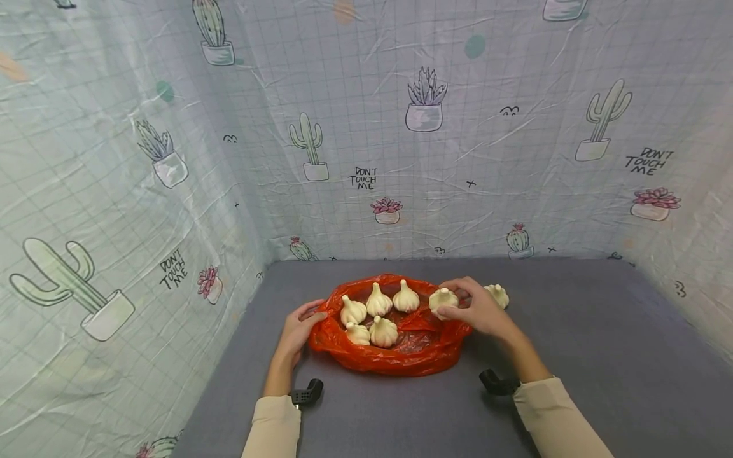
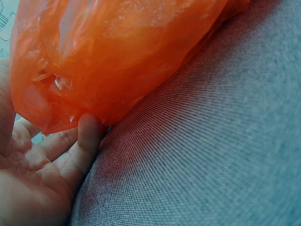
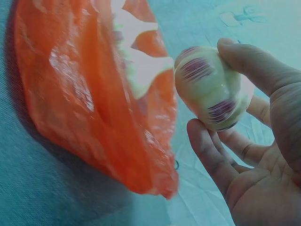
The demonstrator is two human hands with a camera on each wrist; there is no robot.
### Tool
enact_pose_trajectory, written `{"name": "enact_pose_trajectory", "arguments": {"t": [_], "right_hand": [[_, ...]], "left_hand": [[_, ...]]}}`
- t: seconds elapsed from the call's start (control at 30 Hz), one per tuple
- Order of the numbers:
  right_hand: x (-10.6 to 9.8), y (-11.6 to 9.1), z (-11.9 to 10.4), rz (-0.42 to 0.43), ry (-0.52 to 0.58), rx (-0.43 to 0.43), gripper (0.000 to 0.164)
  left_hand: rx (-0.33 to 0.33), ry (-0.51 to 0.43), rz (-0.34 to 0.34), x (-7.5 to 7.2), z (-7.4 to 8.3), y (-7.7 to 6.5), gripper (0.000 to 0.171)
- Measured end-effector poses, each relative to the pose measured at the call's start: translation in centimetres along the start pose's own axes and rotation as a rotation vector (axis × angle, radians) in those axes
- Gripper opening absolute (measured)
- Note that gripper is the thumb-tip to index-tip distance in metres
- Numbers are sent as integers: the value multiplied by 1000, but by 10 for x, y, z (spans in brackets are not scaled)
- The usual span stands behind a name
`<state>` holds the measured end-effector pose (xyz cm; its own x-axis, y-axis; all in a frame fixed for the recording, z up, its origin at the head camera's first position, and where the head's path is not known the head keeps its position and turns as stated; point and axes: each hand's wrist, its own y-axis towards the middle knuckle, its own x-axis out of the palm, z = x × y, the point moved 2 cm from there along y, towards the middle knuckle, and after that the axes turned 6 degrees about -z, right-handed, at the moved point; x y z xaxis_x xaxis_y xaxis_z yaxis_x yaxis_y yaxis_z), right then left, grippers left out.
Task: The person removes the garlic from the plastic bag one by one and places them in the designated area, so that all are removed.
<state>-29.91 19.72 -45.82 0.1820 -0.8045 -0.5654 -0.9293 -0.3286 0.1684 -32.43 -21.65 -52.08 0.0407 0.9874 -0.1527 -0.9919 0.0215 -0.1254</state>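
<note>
An orange-red plastic bag (image 1: 395, 362) sits on the table with its mouth spread wide and rolled down. Several garlic bulbs (image 1: 378, 302) stand inside it, mostly toward its left and back. At the bag's left edge, my left hand (image 1: 298, 327) holds the plastic; its fingers (image 2: 89, 132) touch the bag's outside in the left wrist view. Above the bag's right side, my right hand (image 1: 478, 308) pinches a garlic bulb (image 3: 207, 89) with purple streaks between thumb and fingers. Just beyond that hand lies another garlic bulb (image 1: 497, 296), partly hidden by it.
The bag rests on a dark grey cloth-covered table (image 1: 572, 343). A patterned curtain (image 1: 343, 216) with printed cacti hangs behind the table and along both sides. A black wrist camera (image 1: 498, 383) juts inward from the right wrist, and another (image 1: 308, 392) from the left.
</note>
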Motion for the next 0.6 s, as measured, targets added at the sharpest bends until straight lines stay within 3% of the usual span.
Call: {"name": "enact_pose_trajectory", "arguments": {"t": [0.6], "right_hand": [[-38,-14,2,79,13,66,55]], "left_hand": [[10,8,-4,-1,0,-2,44]]}}
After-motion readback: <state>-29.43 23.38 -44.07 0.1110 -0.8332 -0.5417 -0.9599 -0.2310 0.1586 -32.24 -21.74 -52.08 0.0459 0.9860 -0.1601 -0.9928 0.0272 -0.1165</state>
